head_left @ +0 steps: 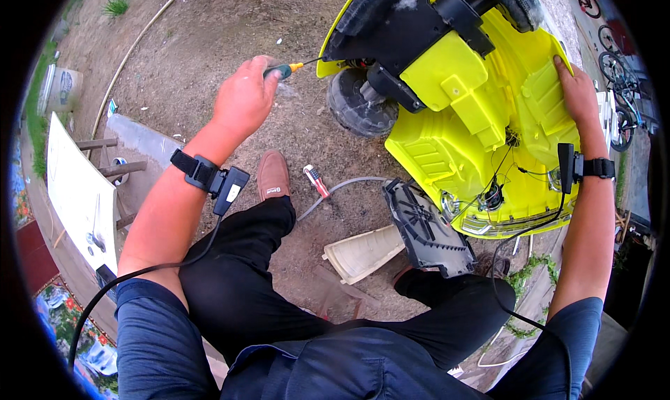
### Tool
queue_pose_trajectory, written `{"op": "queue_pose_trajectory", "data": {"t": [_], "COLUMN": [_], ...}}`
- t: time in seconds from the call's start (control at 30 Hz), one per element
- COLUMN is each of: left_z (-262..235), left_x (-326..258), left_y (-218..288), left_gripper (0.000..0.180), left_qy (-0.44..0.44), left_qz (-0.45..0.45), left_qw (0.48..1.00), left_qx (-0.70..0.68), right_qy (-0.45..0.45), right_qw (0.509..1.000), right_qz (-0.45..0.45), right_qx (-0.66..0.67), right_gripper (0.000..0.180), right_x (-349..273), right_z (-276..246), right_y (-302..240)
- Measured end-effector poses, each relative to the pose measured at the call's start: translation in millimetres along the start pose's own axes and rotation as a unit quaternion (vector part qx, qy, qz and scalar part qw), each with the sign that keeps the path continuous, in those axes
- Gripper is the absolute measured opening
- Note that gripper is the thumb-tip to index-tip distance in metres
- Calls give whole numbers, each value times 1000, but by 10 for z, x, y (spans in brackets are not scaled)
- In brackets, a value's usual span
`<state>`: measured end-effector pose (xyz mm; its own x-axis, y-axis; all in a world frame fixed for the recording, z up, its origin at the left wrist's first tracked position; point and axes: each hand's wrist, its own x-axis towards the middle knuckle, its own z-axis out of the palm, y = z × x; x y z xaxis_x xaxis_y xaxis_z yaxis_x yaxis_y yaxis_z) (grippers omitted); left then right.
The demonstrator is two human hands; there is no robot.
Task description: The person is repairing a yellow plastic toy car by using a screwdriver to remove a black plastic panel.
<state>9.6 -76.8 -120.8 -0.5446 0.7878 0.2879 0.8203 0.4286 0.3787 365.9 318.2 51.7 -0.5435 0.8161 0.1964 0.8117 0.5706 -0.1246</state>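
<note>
My left hand (244, 93) is closed round the green and orange handle of a screwdriver (284, 70). Its thin shaft reaches to the black underside of a yellow ride-on toy car (447, 75), which is tipped over in front of me on the right. Where the tip meets the car is too small to make out. My right hand (578, 91) grips the far right edge of the yellow body, some fingers hidden behind it. A black wheel (357, 103) hangs at the car's near left. Loose wires and lamps (492, 196) show inside the front end.
By my feet lie a black plastic panel (429, 236), a cream plastic piece (363, 252) and a red-handled tool (315, 181) beside a grey hose (342, 185). A white-topped table (80, 183) stands at my left. Bicycles (613, 68) are at the far right.
</note>
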Motion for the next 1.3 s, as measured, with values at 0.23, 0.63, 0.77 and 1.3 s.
{"op": "queue_pose_trajectory", "data": {"t": [0.23, 0.63, 0.77, 1.3], "left_z": [29, -38, -99, -575], "left_x": [8, 89, 46, 1166], "left_y": [-4, -43, -152, 1308], "left_gripper": [36, 39, 35, 32], "left_qy": [23, -188, -248, -155], "left_qz": [11, -263, -288, -53], "left_qw": [1000, 895, 849, 727], "left_qx": [-7, -309, -366, -667], "right_qy": [-3, 8, 24, 6], "right_qw": [1000, 1000, 1000, 997], "right_qz": [8, 13, -6, 33], "right_qx": [16, 10, 2, -74], "right_gripper": [57, 59, 60, 53], "right_x": [54, 52, 62, -173], "right_z": [22, 18, 33, -79], "right_y": [75, 85, 124, -344]}}
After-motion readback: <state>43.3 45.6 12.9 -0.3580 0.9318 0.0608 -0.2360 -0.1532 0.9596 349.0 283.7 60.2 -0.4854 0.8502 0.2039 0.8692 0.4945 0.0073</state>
